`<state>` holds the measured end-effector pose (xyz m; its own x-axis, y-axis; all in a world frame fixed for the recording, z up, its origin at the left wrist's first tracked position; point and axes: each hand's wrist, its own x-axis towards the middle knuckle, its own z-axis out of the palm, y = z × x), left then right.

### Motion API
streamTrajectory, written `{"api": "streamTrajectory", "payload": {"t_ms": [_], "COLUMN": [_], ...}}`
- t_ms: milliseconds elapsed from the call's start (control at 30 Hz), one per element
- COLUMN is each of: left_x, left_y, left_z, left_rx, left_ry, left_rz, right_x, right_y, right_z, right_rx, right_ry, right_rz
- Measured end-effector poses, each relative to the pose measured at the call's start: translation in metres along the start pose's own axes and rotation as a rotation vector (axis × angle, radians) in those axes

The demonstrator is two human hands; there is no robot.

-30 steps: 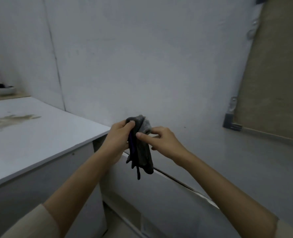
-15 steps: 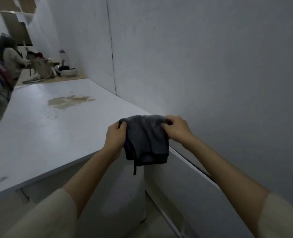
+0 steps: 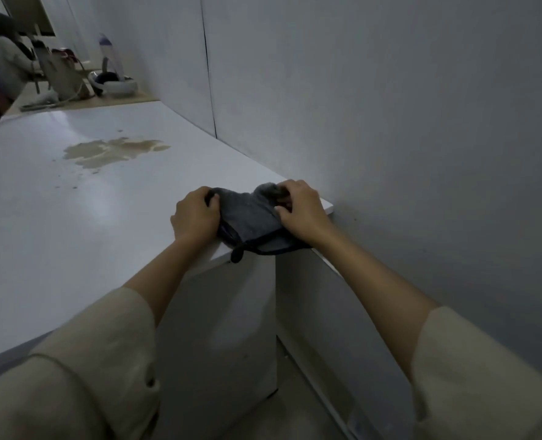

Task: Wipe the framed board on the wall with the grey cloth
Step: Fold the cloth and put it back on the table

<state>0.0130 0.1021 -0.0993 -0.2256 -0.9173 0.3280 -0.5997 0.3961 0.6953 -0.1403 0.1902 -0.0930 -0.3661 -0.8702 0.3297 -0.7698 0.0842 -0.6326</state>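
White counter point(image 3: 73, 217) corner | grey cloth point(image 3: 250, 217) | both hands clamped on cloth ends

no readable text, no labels, no brands, no numbers, no signs

The scene is dim and grey, with low contrast. A soft pale sheen lies on the white table point(image 3: 73, 217), so the light seems to come from the far left. The wall point(image 3: 422, 154) gets darker towards the right. The sleeves at the bottom corners are blurred and stretched by the wide lens. The far background is soft and grainy.
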Motion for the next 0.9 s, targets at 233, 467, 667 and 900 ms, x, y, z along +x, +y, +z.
{"api": "streamTrajectory", "payload": {"t_ms": [233,467,667,900], "left_x": [0.019,0.023,0.024,0.026], "left_y": [-0.017,-0.017,-0.018,-0.016], "left_z": [0.013,0.015,0.015,0.015], "left_rx": [0.140,0.121,0.077,0.052], "left_ry": [0.025,0.072,0.107,0.187], "left_rz": [-0.010,-0.060,-0.088,-0.185], "right_x": [0.026,0.027,-0.025,-0.019], "right_y": [0.012,0.005,0.009,0.011], "right_z": [0.011,0.012,0.008,0.009], "right_rx": [-0.055,-0.277,-0.425,-0.574], "right_ry": [-0.118,-0.038,0.241,-0.028], "right_rz": [-0.063,-0.173,-0.210,-0.177]}}
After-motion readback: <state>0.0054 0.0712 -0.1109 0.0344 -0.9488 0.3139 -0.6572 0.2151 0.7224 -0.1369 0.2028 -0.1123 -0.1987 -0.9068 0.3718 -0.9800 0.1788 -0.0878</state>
